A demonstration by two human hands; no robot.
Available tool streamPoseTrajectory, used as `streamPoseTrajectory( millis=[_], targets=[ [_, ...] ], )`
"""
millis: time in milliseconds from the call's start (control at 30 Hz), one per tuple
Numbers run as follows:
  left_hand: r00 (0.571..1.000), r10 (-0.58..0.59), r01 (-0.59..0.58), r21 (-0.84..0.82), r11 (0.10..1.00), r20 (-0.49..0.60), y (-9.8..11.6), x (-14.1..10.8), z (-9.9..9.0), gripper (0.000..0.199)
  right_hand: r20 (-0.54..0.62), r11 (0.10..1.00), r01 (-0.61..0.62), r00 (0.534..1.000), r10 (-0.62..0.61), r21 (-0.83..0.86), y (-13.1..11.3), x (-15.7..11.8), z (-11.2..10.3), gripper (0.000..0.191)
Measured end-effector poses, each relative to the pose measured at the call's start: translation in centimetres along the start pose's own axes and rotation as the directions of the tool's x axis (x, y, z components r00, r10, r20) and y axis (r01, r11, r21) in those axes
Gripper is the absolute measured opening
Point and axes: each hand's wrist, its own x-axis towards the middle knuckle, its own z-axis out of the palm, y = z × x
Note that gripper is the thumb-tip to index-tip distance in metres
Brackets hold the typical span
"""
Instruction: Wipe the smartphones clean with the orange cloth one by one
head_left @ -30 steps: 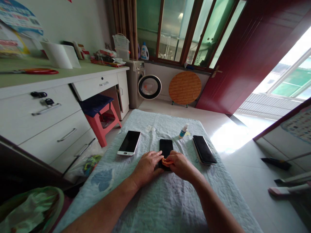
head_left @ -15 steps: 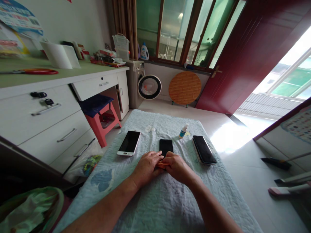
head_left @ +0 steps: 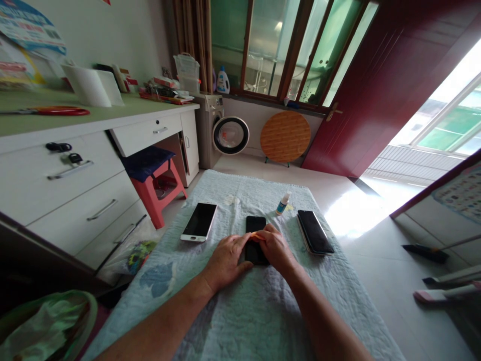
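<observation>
A black smartphone (head_left: 256, 254) lies flat on the cloth-covered table in front of me. My right hand (head_left: 277, 246) is closed on a small orange cloth (head_left: 257, 235), which rests on the phone's screen. My left hand (head_left: 228, 259) lies along the phone's left edge, its fingers stretched out and the thumb near the bottom end. To the left is a white-framed smartphone (head_left: 199, 221) with a dark screen. On the right lies another black phone (head_left: 314, 231), apparently on something pale. A small spray bottle (head_left: 283, 203) stands upright beyond my right hand.
A quilted light-blue cloth (head_left: 240, 321) covers the table. White drawers and a counter (head_left: 150, 113) run along the left, with a red stool (head_left: 156, 185) beside them. A waste bin (head_left: 90, 321) stands at lower left. Behind are a washing machine (head_left: 208, 130) and a round board (head_left: 285, 136).
My right hand has slid the orange cloth from the phone's lower end up towards its top, uncovering the lower screen. My left hand stays nearly in place.
</observation>
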Motion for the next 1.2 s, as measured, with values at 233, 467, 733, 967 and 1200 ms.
streamPoseTrajectory(
  millis=[233, 467, 733, 967, 1200],
  targets=[
    [0.999, 0.037, -0.038, 0.047, 0.998, 0.033, -0.1, 0.1, -0.1, 0.058, -0.015, 0.997, -0.078, 0.997, 0.078, -0.011, 0.8, 0.0, -0.8, 0.027],
    [0.999, 0.013, -0.015, 0.070, 0.997, 0.041, 0.0, 0.1, -0.1, 0.056, 0.122, 0.999, 0.013, 0.992, -0.017, 0.033, 0.5, -0.9, -2.1, 0.019],
    [0.999, -0.013, 0.009, 0.077, 0.997, 0.046, 0.3, 0.1, -0.3, 0.050, 0.279, 0.995, 0.060, 0.957, -0.079, 0.078, 0.3, -1.2, -3.3, 0.016],
    [1.000, 0.006, -0.008, 0.080, 0.997, 0.022, 0.1, 0.1, 0.0, 0.047, 0.407, 0.992, 0.045, 0.909, -0.088, 0.115, 0.2, -1.4, -4.3, 0.013],
    [1.000, 0.004, -0.006, 0.082, 0.997, 0.026, 0.0, 0.1, 0.0, 0.049, 0.408, 0.986, -0.024, 0.912, -0.045, 0.162, 0.4, -1.3, -4.1, 0.017]
  ],
)
